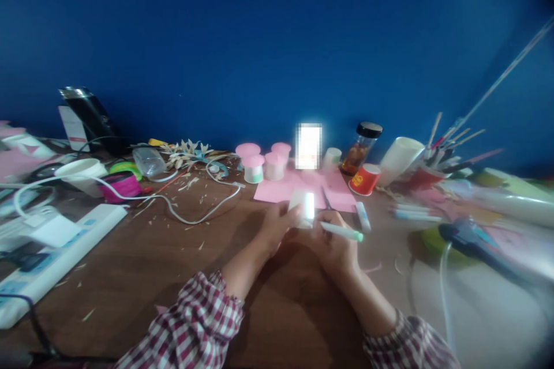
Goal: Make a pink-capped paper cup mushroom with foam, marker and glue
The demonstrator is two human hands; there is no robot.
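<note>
Left hand (273,229), fingers closed on one white object (296,206), shape blurred, held over the surface (294,311) just before one pink sheet (272,191); right hand (340,248), fingers gripping one green-ended marker (340,232); near the sheet's left edge, four pink-topped cylinders (253,173); to its right, one red cup (365,179), yellow marking illegible; behind, one dark-lidded jar (360,153); left, pale shavings (188,154), uncounted.

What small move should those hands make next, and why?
Perhaps the right hand should bring the inner end of the green-ended pen to the white object: the left hand holds that object, and the pen's green end points away from it.
</note>
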